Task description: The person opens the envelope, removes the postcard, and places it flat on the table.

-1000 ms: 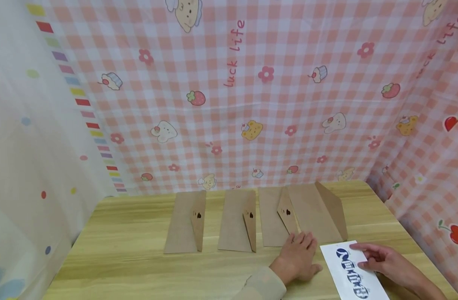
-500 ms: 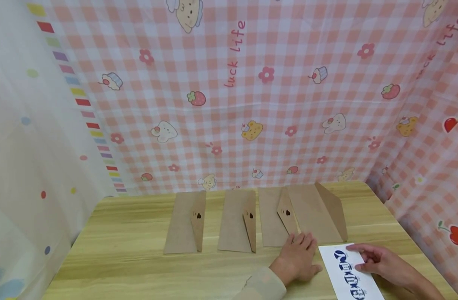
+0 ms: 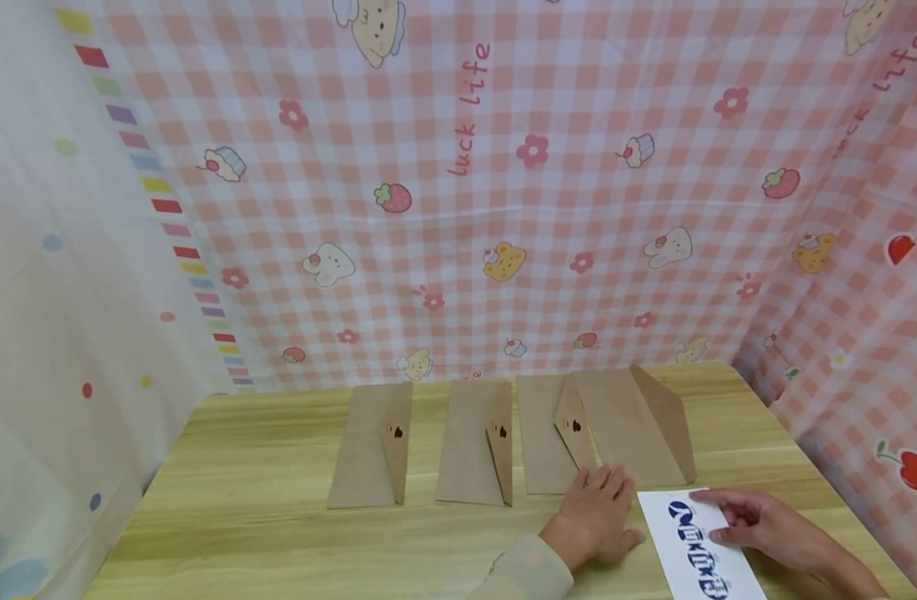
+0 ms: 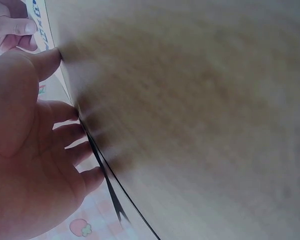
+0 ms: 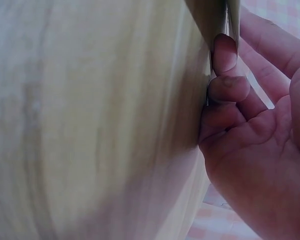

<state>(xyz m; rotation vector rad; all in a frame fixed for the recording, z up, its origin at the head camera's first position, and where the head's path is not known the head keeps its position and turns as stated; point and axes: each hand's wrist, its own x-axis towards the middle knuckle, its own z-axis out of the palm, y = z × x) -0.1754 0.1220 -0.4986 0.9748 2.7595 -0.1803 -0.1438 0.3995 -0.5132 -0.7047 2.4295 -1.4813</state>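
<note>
Our right hand point(image 3: 774, 532) pinches the printed card point(image 3: 687, 554) by its edge.
The card is just before the envelope with raised flap point(image 3: 663, 412); our left hand point(image 3: 593, 518) rests, fingers slightly spread. We should pinch gently, to avoid bending it.

"Where could a hand pass?"
"Over the wooden tabletop point(image 3: 241, 492), left of the leftmost kraft envelope point(image 3: 367, 454)."
"And on the right?"
"The left hand point(image 3: 597, 512) and white printed card point(image 3: 699, 554) crowd the near end of the open-flapped envelope point(image 3: 625, 429)."
</note>
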